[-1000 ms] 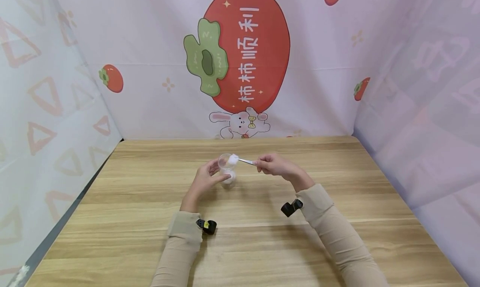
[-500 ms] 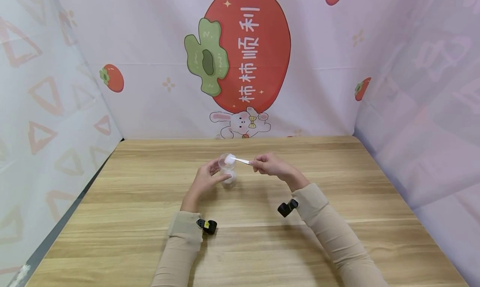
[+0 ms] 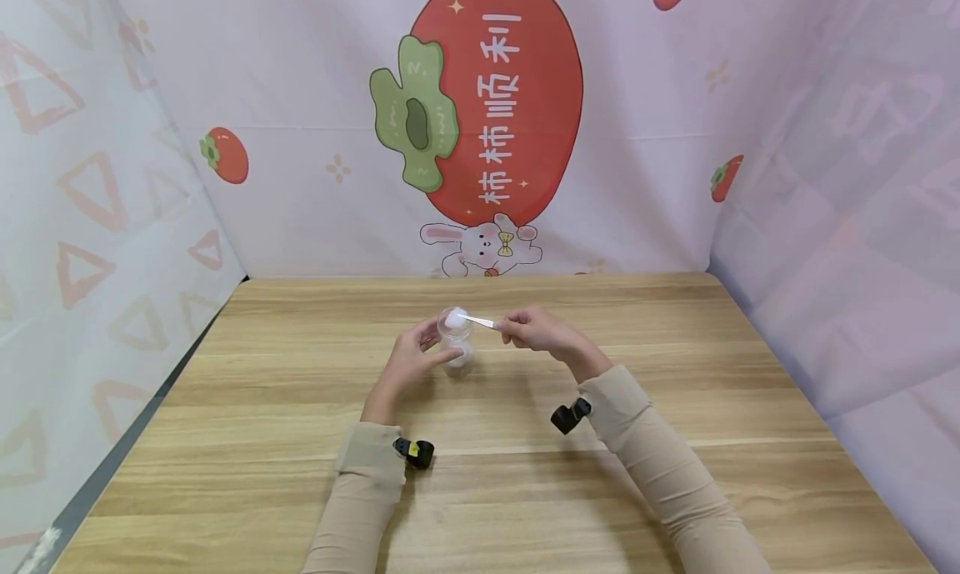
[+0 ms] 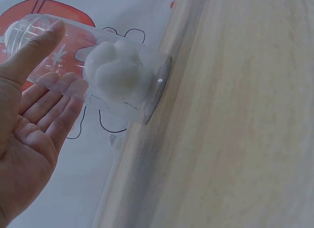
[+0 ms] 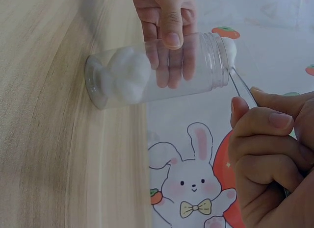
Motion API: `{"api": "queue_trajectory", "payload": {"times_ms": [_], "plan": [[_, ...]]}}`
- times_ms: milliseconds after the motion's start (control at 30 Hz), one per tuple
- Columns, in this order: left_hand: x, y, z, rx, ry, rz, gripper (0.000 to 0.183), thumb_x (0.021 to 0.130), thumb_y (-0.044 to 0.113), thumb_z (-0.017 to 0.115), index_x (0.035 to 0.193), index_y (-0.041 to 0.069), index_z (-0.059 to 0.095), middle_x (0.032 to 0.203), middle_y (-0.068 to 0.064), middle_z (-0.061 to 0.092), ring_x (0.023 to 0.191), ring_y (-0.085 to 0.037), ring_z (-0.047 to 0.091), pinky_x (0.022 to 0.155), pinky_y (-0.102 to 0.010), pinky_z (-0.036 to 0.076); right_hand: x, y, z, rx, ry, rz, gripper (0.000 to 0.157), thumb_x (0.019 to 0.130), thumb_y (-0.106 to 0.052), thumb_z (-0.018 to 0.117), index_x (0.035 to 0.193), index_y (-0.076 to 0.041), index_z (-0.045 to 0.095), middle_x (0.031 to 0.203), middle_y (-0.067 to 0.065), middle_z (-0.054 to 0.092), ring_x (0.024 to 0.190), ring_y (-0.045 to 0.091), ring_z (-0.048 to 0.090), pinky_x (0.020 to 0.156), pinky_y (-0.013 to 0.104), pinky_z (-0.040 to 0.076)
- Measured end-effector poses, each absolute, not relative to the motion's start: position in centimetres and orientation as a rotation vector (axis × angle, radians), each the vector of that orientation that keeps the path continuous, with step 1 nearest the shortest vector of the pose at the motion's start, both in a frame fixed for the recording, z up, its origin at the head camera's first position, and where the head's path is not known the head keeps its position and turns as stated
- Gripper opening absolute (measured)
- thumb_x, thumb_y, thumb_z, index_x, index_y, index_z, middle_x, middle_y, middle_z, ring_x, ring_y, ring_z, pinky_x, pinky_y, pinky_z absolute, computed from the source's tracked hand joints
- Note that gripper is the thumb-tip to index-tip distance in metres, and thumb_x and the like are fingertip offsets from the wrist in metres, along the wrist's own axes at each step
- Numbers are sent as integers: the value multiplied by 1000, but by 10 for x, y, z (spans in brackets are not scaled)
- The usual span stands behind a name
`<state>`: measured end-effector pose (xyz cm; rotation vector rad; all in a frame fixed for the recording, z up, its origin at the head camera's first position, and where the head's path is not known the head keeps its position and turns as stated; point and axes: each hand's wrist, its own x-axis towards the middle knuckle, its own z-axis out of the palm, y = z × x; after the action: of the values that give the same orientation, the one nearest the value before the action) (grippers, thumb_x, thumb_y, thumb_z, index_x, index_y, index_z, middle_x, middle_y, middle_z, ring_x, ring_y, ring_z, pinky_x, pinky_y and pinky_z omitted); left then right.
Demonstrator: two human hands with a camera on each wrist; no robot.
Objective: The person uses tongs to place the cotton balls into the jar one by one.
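A clear plastic jar (image 5: 208,66) stands upright on the table, its screw-threaded mouth uncovered. My left hand (image 3: 411,354) holds it from the left, thumb on one side and fingers on the other. Several white cotton balls (image 4: 117,71) lie at the bottom of the jar. With my right hand (image 3: 542,331) I pinch metal tweezers (image 5: 242,87), which slant down toward the jar from the right. At their tips is another cotton ball (image 5: 229,51), right at the jar's mouth; whether it touches the rim cannot be told.
The wood-grain table (image 3: 262,441) ends at a printed backdrop (image 3: 630,174) behind the jar. Cloth hangings (image 3: 862,249) flank both sides. A small black wrist camera (image 3: 570,416) sits on each sleeve cuff.
My right hand has moved slightly left with the tweezers, carrying the cotton ball from the rim's right side to over the middle of the mouth. The left hand and jar stay put.
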<state>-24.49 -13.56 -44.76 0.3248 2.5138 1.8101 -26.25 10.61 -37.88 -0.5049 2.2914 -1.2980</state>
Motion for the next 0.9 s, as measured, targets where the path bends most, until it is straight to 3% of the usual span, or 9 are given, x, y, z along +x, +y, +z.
{"api": "queue_trajectory", "payload": {"times_ms": [533,733,900], "plan": [[-244,-135,-447,306,2502,1811,67,79,16,80,138,5,50,137,-20,57,132,-33,53,116,-42,43,-260,102,-376,-493,2311,-1305,34,100,-20,51,85,11,55,53,-7,35,51,8,30,47,19,22],[-244,-136,-447,319,2477,1818,68,80,18,79,139,5,48,139,-20,56,134,-34,51,118,-42,40,-258,102,-374,-473,2317,-1302,33,99,-22,51,88,8,58,52,-7,35,50,8,28,46,19,21],[-243,-136,-446,338,2477,1805,68,81,20,78,140,5,48,141,-19,54,135,-35,49,119,-44,39,-258,102,-374,-464,2310,-1313,36,100,-22,50,95,13,58,52,-7,36,48,7,27,45,18,21]]}}
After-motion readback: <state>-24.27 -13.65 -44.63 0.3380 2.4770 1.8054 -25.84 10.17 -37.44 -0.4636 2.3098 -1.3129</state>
